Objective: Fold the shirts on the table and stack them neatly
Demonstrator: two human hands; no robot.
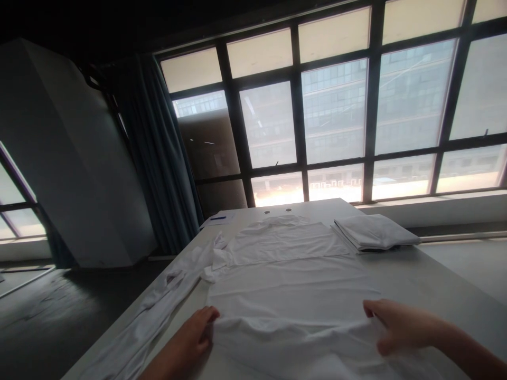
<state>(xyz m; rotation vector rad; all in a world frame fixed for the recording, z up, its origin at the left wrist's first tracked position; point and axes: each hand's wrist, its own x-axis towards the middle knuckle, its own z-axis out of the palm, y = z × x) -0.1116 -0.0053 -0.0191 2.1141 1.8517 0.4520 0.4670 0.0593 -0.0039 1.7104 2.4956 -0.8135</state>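
A white shirt [289, 290] lies spread over the white table [435, 285], wrinkled, with a crosswise edge in its far part. My left hand [196, 335] is closed at the shirt's near left edge, its fingers bent over the fabric. At the near right edge, my right hand [400, 322] has its fingers and thumb curved about the cloth, slightly blurred. Between both hands the fabric rises in a loose ridge. The shirt's nearest part runs out of the bottom of the view.
More white fabric [158, 301] lies crumpled along the table's left side. A folded white cloth stack [374, 232] rests at the far right. A blue pen [217, 218] lies on paper at the far left corner. Beyond stand a dark curtain [158, 153] and large windows [332, 111].
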